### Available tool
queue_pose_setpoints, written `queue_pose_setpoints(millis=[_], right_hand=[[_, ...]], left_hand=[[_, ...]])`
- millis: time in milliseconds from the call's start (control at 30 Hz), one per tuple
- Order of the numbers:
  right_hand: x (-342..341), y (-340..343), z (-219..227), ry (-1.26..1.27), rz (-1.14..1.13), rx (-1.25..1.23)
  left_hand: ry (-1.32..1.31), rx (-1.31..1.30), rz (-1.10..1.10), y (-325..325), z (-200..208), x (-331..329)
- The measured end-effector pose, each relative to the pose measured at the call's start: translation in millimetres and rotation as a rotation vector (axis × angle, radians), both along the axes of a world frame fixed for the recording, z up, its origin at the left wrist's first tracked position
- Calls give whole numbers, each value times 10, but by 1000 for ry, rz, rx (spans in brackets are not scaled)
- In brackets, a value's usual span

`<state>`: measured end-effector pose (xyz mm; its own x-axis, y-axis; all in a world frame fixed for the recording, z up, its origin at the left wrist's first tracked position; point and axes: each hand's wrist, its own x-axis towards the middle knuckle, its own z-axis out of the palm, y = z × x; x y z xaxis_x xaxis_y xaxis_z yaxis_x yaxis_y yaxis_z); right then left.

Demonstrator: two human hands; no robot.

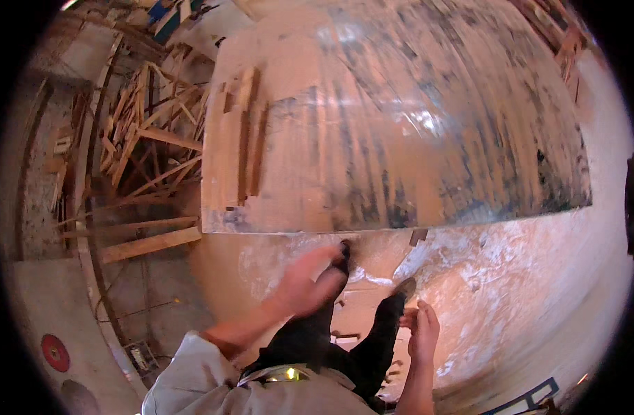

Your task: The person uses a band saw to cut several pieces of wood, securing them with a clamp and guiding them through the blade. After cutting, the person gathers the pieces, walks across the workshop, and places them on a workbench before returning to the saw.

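My left hand [308,280] is held out in front of my body, over my dark trousers and just short of the near edge of a large worktable [414,166]. Its fingers reach forward with the thumb apart, somewhat smeared by motion, and no object shows in it. Lower and to the right, my right hand [422,328] hangs beside my leg, its fingers loosely bent and nothing visible between them. Neither hand touches the table. Dark streaks and pale brown dust cover the tabletop. Several wooden strips [239,145] lie side by side along its left end.
A tangled heap of scrap timber [147,131] stands left of the table, with a loose board [151,245] below it. White patches mark the dusty floor [497,290]. A red disc [55,353] is at the lower left, a dark frame [528,399] at the lower right.
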<state>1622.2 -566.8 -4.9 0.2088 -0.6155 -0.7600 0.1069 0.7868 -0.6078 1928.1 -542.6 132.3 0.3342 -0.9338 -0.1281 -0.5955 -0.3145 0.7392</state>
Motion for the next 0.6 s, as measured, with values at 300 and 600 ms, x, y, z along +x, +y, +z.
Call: queue_pose_setpoints(millis=[300, 600], right_hand=[[2774, -610, 989, -123, 670, -433], [4801, -698, 521, 144, 716, -673]], left_hand=[[75, -135, 659, 124, -549, 3149], [162, -35, 662, -15, -730, 3694]])
